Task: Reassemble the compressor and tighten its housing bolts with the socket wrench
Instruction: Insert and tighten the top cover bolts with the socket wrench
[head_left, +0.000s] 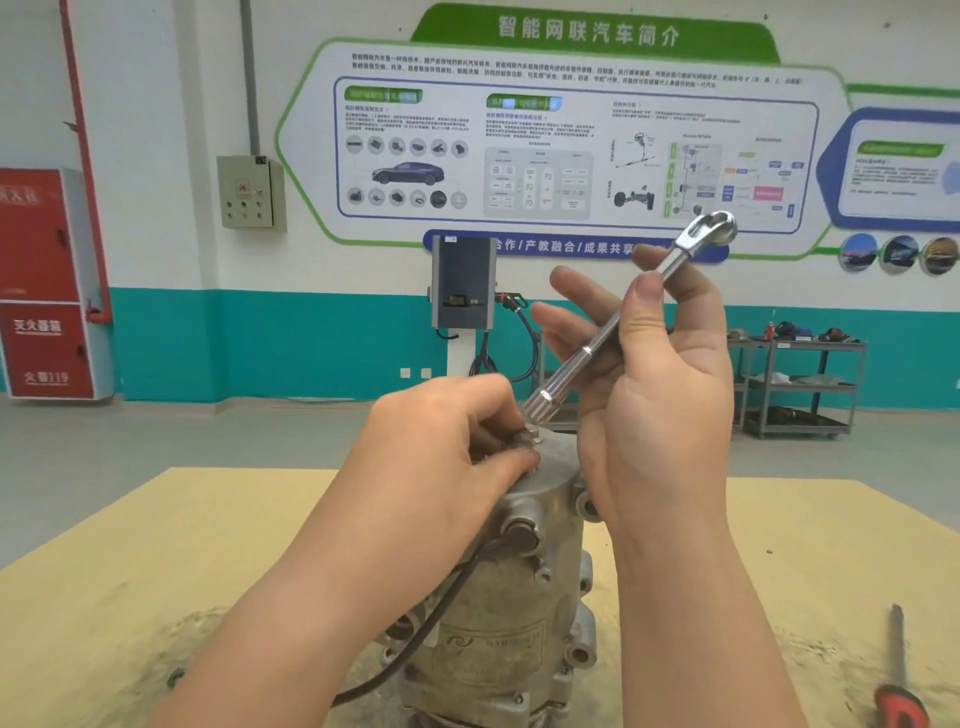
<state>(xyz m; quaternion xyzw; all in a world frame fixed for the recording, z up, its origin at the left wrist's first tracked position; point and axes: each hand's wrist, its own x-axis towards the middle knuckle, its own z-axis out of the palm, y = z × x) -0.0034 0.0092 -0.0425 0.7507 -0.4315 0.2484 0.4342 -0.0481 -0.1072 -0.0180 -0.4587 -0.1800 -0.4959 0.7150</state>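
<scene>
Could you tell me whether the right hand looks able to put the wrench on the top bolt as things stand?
Probably not yet: the left hand pinches the bolt, covering it, and the right hand holds the wrench raised above.

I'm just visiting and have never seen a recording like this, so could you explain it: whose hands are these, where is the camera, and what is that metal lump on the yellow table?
There is no robot here. A person wears a camera on the head, so this single picture looks forward and down at their own two hands.

The metal lump is a compressor standing upright on a yellow table; a black cable runs down its side. The left hand pinches a small bolt or fitting on top of the compressor; what exactly it is, is hard to tell. The right hand holds a shiny socket wrench by its handle, raised in the air with its head pointing up and away, not touching the compressor.

At the lower right lies a screwdriver with a red handle. Behind are a wall poster and a shelf cart.
</scene>
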